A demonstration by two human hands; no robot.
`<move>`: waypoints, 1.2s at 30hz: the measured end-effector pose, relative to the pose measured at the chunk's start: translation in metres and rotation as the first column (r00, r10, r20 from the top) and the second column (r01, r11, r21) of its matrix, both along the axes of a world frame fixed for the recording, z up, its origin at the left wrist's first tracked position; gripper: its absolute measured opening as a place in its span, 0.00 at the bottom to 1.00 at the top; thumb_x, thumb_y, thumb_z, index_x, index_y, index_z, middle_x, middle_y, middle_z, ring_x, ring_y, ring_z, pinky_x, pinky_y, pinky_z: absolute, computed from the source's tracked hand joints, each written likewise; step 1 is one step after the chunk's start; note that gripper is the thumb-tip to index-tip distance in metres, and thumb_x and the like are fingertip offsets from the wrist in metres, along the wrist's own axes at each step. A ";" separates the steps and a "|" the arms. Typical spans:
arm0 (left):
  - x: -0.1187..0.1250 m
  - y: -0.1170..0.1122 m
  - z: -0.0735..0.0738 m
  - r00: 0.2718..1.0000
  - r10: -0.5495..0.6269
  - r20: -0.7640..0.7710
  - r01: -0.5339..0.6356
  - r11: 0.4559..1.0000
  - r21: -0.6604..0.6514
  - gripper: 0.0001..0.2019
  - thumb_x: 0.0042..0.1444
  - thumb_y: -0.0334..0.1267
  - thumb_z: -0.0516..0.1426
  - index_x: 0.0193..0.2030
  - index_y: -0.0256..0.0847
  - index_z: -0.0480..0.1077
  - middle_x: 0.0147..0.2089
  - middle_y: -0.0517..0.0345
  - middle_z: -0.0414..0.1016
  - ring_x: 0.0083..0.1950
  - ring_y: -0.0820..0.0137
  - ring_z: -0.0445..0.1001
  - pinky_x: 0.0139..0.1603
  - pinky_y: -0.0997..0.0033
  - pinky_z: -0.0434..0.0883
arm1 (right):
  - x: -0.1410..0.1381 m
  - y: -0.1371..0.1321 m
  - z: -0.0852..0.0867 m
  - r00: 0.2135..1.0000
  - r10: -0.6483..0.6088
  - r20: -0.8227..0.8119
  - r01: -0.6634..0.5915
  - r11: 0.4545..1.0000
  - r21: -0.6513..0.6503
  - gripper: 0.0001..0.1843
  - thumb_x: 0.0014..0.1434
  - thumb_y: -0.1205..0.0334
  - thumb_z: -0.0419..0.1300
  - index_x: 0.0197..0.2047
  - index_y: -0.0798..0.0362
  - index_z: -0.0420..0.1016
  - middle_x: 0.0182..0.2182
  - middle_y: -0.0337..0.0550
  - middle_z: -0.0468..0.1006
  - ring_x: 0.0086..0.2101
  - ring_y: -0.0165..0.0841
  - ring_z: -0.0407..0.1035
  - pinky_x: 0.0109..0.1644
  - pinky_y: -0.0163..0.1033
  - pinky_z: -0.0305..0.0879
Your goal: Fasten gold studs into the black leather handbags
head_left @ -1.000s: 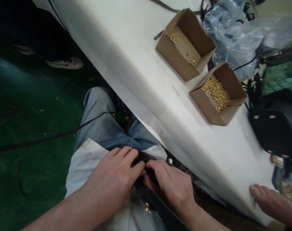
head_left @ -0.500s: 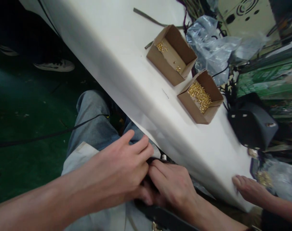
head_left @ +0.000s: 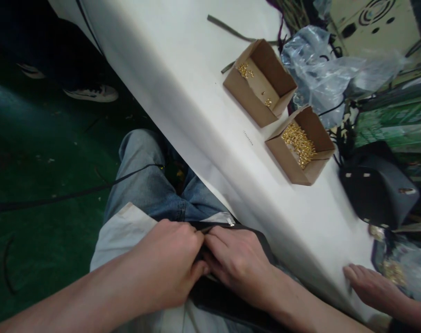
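A black, leather-like bag [head_left: 224, 298] lies across my lap, mostly covered by my hands and forearms. My left hand [head_left: 177, 261] is closed on its upper edge, fingers curled and thumb pressed in. Right beside it, my right hand [head_left: 240, 261] grips the same edge with bent fingers. The fingertips of both hands meet in the dark fold, and whatever small part may sit between them is hidden. A small metal fitting [head_left: 230, 222] shows at the bag's rim, just past my right hand.
Two cardboard boxes with small gold metal pieces [head_left: 300, 144] stand on the white table [head_left: 203, 115]. Beyond them lie clear plastic bags [head_left: 311, 64] and another black bag [head_left: 373, 185]. Another person's hand [head_left: 366, 282] rests at the table's right edge. A shoe [head_left: 92, 92] shows at left.
My left hand's fingers, raised and spread before, have curled down onto the bag's edge. My right hand stays gripping beside it. The view has shifted slightly.
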State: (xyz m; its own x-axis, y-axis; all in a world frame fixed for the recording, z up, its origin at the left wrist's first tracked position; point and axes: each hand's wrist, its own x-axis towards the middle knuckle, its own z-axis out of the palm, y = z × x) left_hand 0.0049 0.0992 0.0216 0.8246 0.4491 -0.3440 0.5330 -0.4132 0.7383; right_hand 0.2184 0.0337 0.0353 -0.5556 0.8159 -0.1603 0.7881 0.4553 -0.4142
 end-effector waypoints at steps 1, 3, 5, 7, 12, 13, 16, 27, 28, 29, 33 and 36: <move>0.000 -0.001 0.000 1.000 0.007 -0.013 -0.007 1.000 -0.018 0.10 0.70 0.43 0.59 0.42 0.44 0.80 0.43 0.47 0.86 0.43 0.42 0.86 0.43 0.44 0.78 | -0.001 0.000 0.000 1.000 0.002 0.009 -0.002 1.000 -0.010 0.12 0.77 0.65 0.59 0.38 0.52 0.74 0.33 0.40 0.77 0.29 0.34 0.68 0.33 0.43 0.61; 0.000 -0.004 -0.002 0.999 0.025 -0.035 -0.026 0.999 -0.043 0.09 0.69 0.41 0.59 0.42 0.44 0.80 0.42 0.46 0.86 0.44 0.41 0.86 0.44 0.43 0.79 | -0.002 0.000 0.000 0.999 -0.001 0.034 0.002 1.000 -0.025 0.08 0.73 0.65 0.64 0.38 0.53 0.75 0.33 0.40 0.77 0.29 0.34 0.69 0.33 0.43 0.62; -0.001 -0.005 -0.005 0.999 0.038 -0.029 -0.039 0.998 -0.055 0.08 0.69 0.42 0.60 0.42 0.44 0.80 0.43 0.47 0.86 0.44 0.41 0.86 0.44 0.43 0.79 | -0.003 0.000 0.000 0.998 -0.013 0.059 0.014 0.999 -0.031 0.08 0.69 0.65 0.69 0.37 0.53 0.75 0.33 0.39 0.78 0.29 0.34 0.70 0.33 0.43 0.61; -0.004 -0.007 -0.008 0.999 0.041 0.015 -0.040 0.996 -0.074 0.06 0.69 0.42 0.62 0.44 0.44 0.80 0.45 0.48 0.87 0.46 0.43 0.86 0.46 0.44 0.79 | -0.005 0.000 -0.001 0.997 -0.022 0.080 0.025 0.999 -0.040 0.10 0.66 0.64 0.71 0.36 0.52 0.75 0.32 0.38 0.77 0.28 0.34 0.70 0.32 0.44 0.59; -0.012 -0.011 -0.013 0.998 0.035 0.051 -0.030 0.995 -0.093 0.09 0.68 0.45 0.67 0.47 0.44 0.81 0.51 0.48 0.86 0.55 0.44 0.84 0.55 0.43 0.79 | -0.011 -0.001 -0.003 0.997 -0.002 0.083 0.006 0.999 -0.048 0.10 0.67 0.62 0.69 0.36 0.50 0.73 0.31 0.38 0.77 0.29 0.36 0.70 0.33 0.45 0.58; -0.012 -0.012 -0.013 0.998 0.038 0.049 -0.033 0.996 -0.084 0.09 0.68 0.45 0.66 0.48 0.44 0.80 0.51 0.48 0.86 0.54 0.44 0.84 0.55 0.43 0.79 | -0.011 -0.001 -0.004 0.996 0.009 0.084 -0.006 0.999 -0.039 0.10 0.69 0.61 0.68 0.36 0.50 0.72 0.32 0.39 0.77 0.29 0.36 0.70 0.32 0.46 0.58; -0.012 -0.014 -0.011 0.998 0.054 0.032 -0.052 0.996 -0.078 0.08 0.69 0.42 0.62 0.49 0.43 0.79 0.50 0.46 0.86 0.52 0.44 0.86 0.52 0.43 0.80 | -0.012 -0.002 -0.005 0.994 0.023 0.103 -0.021 1.000 -0.016 0.08 0.68 0.63 0.68 0.38 0.51 0.73 0.33 0.40 0.78 0.29 0.37 0.70 0.32 0.46 0.59; -0.006 -0.008 -0.005 0.998 0.029 -0.055 -0.033 0.996 -0.084 0.08 0.68 0.40 0.60 0.43 0.42 0.80 0.44 0.43 0.88 0.45 0.42 0.88 0.44 0.44 0.82 | -0.020 -0.001 -0.001 0.991 -0.076 0.107 0.082 0.996 -0.047 0.10 0.54 0.74 0.72 0.35 0.53 0.77 0.32 0.41 0.82 0.29 0.36 0.74 0.33 0.45 0.60; -0.006 -0.007 -0.006 0.998 0.027 -0.055 -0.032 0.996 -0.086 0.08 0.68 0.40 0.59 0.42 0.42 0.81 0.43 0.43 0.88 0.45 0.42 0.88 0.44 0.44 0.82 | -0.020 -0.001 -0.002 0.989 -0.087 0.116 0.095 0.993 -0.073 0.10 0.55 0.73 0.72 0.36 0.53 0.77 0.32 0.42 0.82 0.30 0.37 0.75 0.33 0.44 0.59; -0.007 -0.006 -0.007 0.998 0.023 -0.050 -0.027 0.996 -0.084 0.09 0.68 0.40 0.59 0.41 0.42 0.81 0.43 0.43 0.88 0.45 0.42 0.88 0.44 0.45 0.82 | -0.019 -0.002 -0.003 0.987 -0.099 0.125 0.113 0.988 -0.109 0.10 0.55 0.72 0.72 0.36 0.53 0.77 0.33 0.42 0.83 0.30 0.37 0.76 0.33 0.44 0.58; -0.010 -0.005 -0.009 0.999 -0.027 -0.044 0.024 0.998 -0.052 0.11 0.69 0.40 0.58 0.41 0.43 0.82 0.42 0.44 0.87 0.44 0.43 0.88 0.42 0.47 0.83 | -0.017 -0.003 -0.005 0.970 -0.169 0.176 0.220 0.918 -0.330 0.08 0.56 0.72 0.71 0.37 0.53 0.78 0.34 0.43 0.85 0.33 0.38 0.78 0.35 0.41 0.58; -0.006 -0.003 -0.007 0.995 -0.074 -0.068 0.071 0.997 -0.041 0.12 0.70 0.40 0.58 0.44 0.42 0.83 0.43 0.43 0.88 0.46 0.44 0.88 0.46 0.48 0.83 | -0.018 0.000 -0.003 0.954 -0.216 0.210 0.289 0.852 -0.437 0.07 0.56 0.72 0.69 0.37 0.54 0.79 0.36 0.46 0.86 0.36 0.40 0.79 0.37 0.40 0.59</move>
State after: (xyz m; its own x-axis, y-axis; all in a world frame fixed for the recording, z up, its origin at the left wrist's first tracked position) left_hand -0.0015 0.0963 0.0145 0.8279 0.3744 -0.4177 0.5534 -0.4242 0.7168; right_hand 0.2008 0.0333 0.0320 -0.2803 0.7385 -0.6132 0.9183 0.0202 -0.3954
